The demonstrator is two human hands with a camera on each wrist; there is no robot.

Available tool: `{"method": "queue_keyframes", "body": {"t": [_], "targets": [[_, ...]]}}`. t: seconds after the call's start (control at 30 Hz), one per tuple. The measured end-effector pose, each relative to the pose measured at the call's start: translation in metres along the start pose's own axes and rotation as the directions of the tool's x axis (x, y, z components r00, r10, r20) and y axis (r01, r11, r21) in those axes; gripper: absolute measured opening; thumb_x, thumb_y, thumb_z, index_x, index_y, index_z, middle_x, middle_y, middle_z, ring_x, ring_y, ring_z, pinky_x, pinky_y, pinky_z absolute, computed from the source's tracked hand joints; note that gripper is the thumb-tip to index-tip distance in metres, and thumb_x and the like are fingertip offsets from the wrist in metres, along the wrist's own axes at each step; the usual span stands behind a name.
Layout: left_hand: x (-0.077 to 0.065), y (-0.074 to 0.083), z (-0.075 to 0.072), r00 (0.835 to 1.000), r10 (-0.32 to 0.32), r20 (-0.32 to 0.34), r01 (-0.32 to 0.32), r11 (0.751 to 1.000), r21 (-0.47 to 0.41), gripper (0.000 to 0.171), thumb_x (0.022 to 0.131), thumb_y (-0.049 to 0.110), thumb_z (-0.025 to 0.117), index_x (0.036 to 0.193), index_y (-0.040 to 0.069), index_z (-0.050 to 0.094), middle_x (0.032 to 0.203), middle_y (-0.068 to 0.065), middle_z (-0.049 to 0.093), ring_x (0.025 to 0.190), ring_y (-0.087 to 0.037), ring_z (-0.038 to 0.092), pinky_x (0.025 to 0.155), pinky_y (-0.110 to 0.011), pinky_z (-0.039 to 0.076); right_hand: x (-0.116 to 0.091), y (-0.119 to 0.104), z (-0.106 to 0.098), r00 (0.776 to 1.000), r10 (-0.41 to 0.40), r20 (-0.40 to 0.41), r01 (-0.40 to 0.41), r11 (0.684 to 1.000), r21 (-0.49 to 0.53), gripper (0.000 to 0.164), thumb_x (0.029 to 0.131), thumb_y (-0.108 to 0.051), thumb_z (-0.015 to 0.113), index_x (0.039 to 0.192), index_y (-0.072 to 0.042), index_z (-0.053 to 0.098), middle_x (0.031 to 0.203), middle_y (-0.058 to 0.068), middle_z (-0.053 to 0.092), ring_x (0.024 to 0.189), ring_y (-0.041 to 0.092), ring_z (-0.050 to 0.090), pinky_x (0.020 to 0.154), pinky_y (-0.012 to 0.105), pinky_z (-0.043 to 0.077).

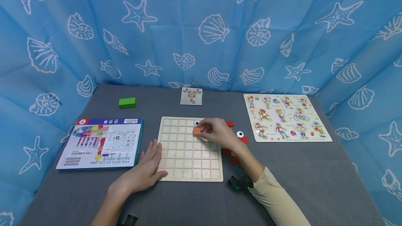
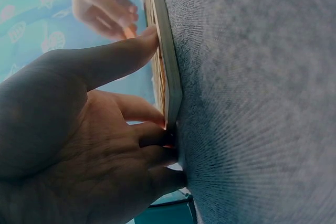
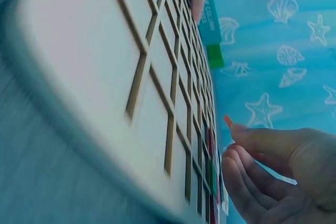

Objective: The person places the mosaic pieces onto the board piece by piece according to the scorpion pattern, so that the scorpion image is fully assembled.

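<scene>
A wooden grid board of square cells lies on the table. Along its left edge rests my left hand, thumb on the rim and the other fingers rather straight against the side, as the left wrist view confirms. Over the board's upper right part, my right hand pinches a small orange square tile between thumb and fingertips; in the right wrist view the orange tile is held above the cells. A round eye tile shows near the top, partly hidden by the right hand.
Red pieces and another eye piece lie right of the board, partly behind the right forearm. A pattern card and green block are behind it. A flat box stands left; a picture puzzle lies right.
</scene>
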State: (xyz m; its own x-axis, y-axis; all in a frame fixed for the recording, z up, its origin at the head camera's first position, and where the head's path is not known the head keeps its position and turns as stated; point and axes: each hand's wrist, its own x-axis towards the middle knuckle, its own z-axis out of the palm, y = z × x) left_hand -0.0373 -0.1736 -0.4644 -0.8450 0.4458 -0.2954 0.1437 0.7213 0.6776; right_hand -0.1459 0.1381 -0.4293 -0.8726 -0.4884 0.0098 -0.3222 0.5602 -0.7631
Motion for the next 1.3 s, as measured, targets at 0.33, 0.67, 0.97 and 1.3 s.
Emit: {"method": "queue_keyframes", "body": {"t": [0.33,0.67,0.97,1.3], "targets": [[-0.002,0.006,-0.003,1.0,-0.013,0.013,0.013,1.0,-0.005,0.099,0.108,0.044,0.065,0.171,-0.005,0.007,0.181,-0.026,-0.011,0.169,-0.049,-0.009,0.131,-0.078,0.002,0.022,-0.012,0.019,1.0,0.005,0.009,-0.003,0.991,-0.132,0.02,0.094,-0.008,0.084,0.111,0.0,0.078,0.089,0.008,0.074,0.077,0.011,0.063,0.073,0.024,0.054],[-0.003,0.008,-0.005,0.999,-0.024,0.023,0.024,1.0,-0.004,0.099,0.109,0.044,0.065,0.172,-0.004,0.006,0.181,-0.025,-0.013,0.17,-0.047,-0.011,0.132,-0.076,-0.001,0.028,-0.017,0.024,0.999,0.019,0.028,-0.014,0.983,-0.181,0.019,0.095,-0.005,0.08,0.114,0.001,0.08,0.095,0.01,0.076,0.082,0.014,0.065,0.077,0.03,0.058],[-0.002,0.007,-0.003,0.999,-0.026,0.019,0.026,1.0,0.013,0.098,0.108,0.044,0.065,0.172,-0.005,0.009,0.182,-0.025,-0.011,0.17,-0.048,-0.009,0.132,-0.076,0.002,0.029,-0.016,0.024,0.999,0.026,0.038,-0.019,0.986,-0.167,0.017,0.097,-0.008,0.08,0.112,-0.002,0.082,0.098,0.01,0.077,0.085,0.015,0.066,0.078,0.031,0.058],[-0.006,0.01,-0.005,1.0,0.015,-0.002,-0.015,0.999,-0.03,0.099,0.107,0.044,0.066,0.17,-0.008,0.01,0.18,-0.031,-0.01,0.168,-0.053,-0.009,0.129,-0.08,-0.001,0.014,-0.002,0.008,0.999,0.011,-0.031,-0.013,0.997,-0.073,0.015,0.098,-0.009,0.078,0.111,-0.002,0.081,0.095,0.01,0.076,0.078,0.011,0.064,0.073,0.024,0.053]]}}
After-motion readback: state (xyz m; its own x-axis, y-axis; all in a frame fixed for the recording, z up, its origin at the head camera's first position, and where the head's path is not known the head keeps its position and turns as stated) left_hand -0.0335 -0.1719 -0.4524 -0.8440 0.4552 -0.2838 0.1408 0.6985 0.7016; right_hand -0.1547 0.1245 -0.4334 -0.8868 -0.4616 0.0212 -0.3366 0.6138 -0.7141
